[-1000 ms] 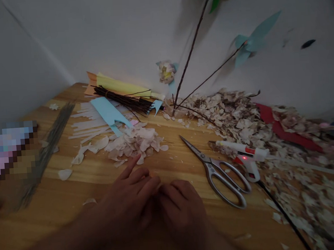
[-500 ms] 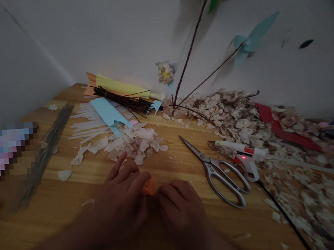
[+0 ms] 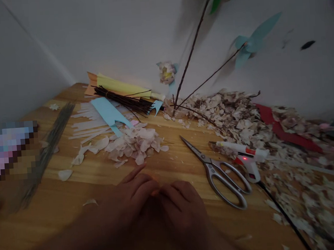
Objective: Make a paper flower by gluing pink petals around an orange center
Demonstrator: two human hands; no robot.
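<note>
Near the front of the table, my left hand [image 3: 134, 197] and my right hand [image 3: 184, 203] meet with fingers bent inward. Between them only a sliver of orange paper [image 3: 155, 193] shows; the rest is covered by my fingers. My left hand is closed over it with the index finger stretched forward. The fingertips of my right hand pinch at its right side. Just beyond my left hand lies a heap of pale petals [image 3: 136, 142]. Silver scissors [image 3: 213, 171] rest to the right, points away from me.
A white glue gun [image 3: 243, 156] with a lit red light and black cord lies right of the scissors. Dried petals [image 3: 237, 116] cover the right side. Twigs [image 3: 122, 99], blue paper [image 3: 106, 112] and yellow paper [image 3: 124, 86] lie behind; thin wires [image 3: 51, 148] lie left.
My left hand has moved right and turned over the orange paper, hiding most of it. My right hand has stayed nearly in place.
</note>
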